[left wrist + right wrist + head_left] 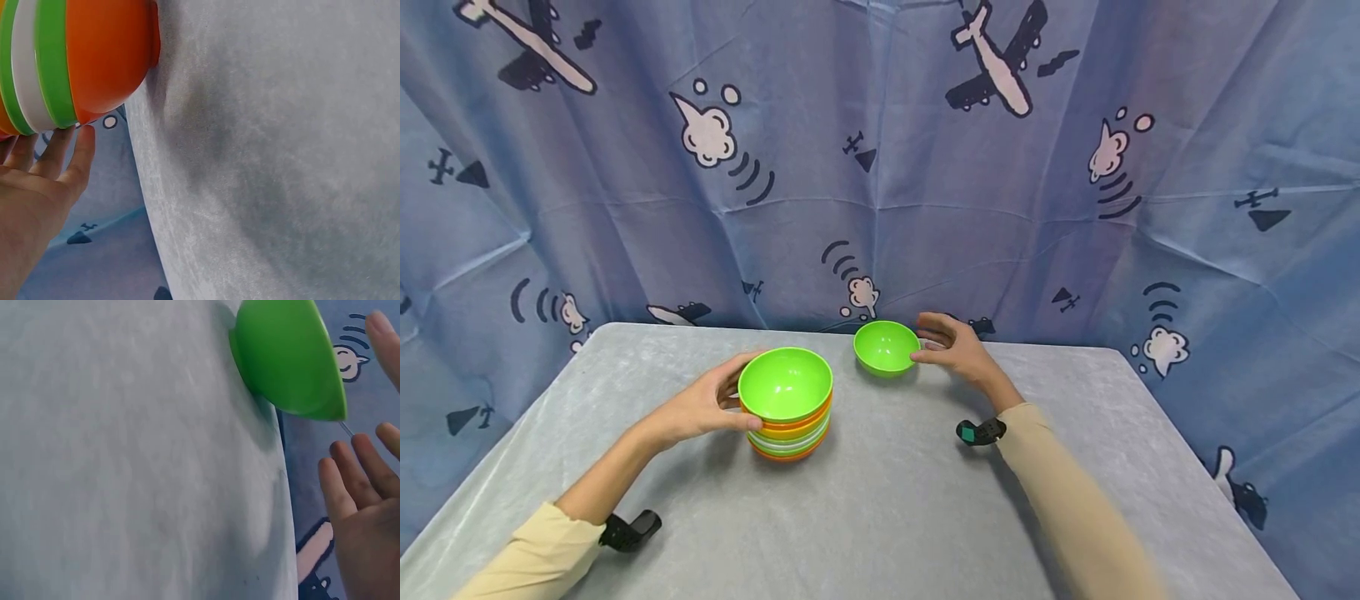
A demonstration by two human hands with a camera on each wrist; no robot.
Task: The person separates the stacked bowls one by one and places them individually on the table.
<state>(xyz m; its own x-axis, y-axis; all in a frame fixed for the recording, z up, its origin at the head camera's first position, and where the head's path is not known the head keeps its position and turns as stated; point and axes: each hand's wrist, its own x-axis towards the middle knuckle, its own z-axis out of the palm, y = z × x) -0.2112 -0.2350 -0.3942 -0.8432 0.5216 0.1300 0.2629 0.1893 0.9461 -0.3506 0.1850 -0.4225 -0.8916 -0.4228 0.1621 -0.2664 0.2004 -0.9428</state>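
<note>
A stack of bowls (787,442) in green, orange, yellow and white stands upright, its top bowl green inside. At its left side is my left hand (703,404), thumb along the front and fingers round toward the back. In the left wrist view, the fingertips (85,134) meet the bowls' sides, near the lowest orange bowl (109,59). A single green bowl (886,348) sits behind and right of the stack. Beside that bowl's right rim, my right hand (958,350) has its fingers spread and thumb apart; the right wrist view shows nothing in its grasp.
Grey cloth covers the table (880,508). Close behind its far edge hangs a blue curtain (790,275) printed with planes and clouds. Dark wrist devices (631,531) hang under both sleeves.
</note>
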